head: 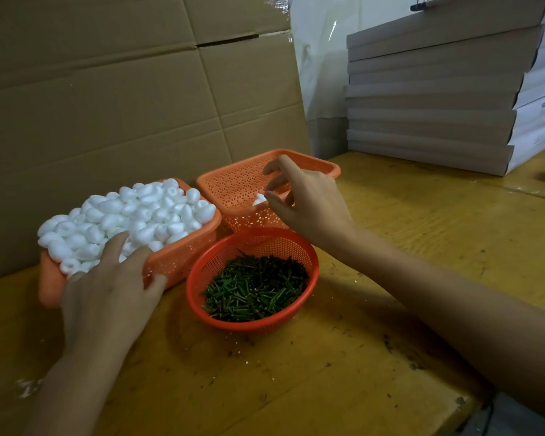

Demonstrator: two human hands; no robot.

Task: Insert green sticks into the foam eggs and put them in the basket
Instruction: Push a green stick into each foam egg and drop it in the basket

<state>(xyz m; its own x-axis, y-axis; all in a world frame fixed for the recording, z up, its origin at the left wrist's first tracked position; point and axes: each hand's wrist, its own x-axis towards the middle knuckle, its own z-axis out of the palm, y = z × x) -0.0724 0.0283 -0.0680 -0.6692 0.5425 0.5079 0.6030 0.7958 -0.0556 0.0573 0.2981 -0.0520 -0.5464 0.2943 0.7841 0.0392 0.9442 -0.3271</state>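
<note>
The left hand (107, 278) lay flat on the heaped foam eggs (129, 215). The right hand (302, 199) hovered loose-fingered and empty over the rectangular basket (233, 184), with the green sticks (255, 287) just nearer the person.

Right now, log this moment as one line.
left hand: rests on foam eggs in full basket | right hand: open over rear basket, white egg visible inside | green sticks: in round basket
</note>
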